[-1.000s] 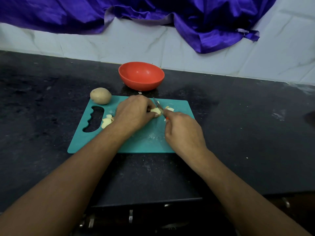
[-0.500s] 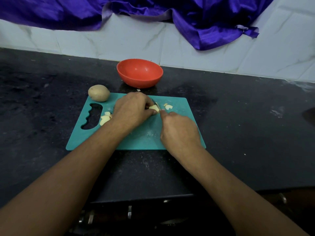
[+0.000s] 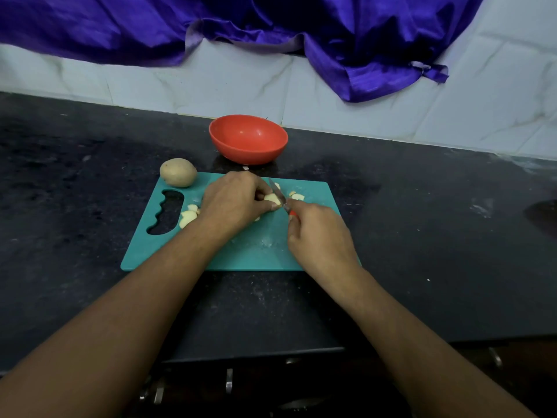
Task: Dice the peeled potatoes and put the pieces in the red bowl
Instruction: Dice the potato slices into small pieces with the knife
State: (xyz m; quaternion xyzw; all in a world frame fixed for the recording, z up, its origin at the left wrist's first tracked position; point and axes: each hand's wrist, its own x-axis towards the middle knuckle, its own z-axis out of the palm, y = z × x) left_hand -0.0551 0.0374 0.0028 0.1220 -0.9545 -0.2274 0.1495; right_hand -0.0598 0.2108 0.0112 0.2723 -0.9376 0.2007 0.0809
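Flat teal plastic cutting board (image 3: pixel 259 251), with a wavy cut-out (image 3: pixel 166 212) at its left end, is laid on a dark speckled stone counter (image 3: pixel 422 236), close to the front edge. A smooth round red bowl (image 3: pixel 247 153) is set just beyond the board's far edge, not touching it. A whole potato (image 3: pixel 178 172), oval and matte tan, is seated at the board's far-left corner. Pale cut pieces (image 3: pixel 188 215) are scattered beside the cut-out, and a few more are seen near the far edge, right of the blade. The board's near half is shown as bare, smeared plastic, with broad counter left on both sides. The left hand (image 3: pixel 233 203) is curled, fingertips pinching a pale potato chunk (image 3: pixel 272 199) down onto the board. The right hand (image 3: pixel 319 236) is closed round the red handle of a knife (image 3: pixel 276 190), whose thin blade is laid against the chunk's right side. Glossy purple cloth (image 3: pixel 361 40) is draped over a white marbled tile wall (image 3: pixel 226 82).
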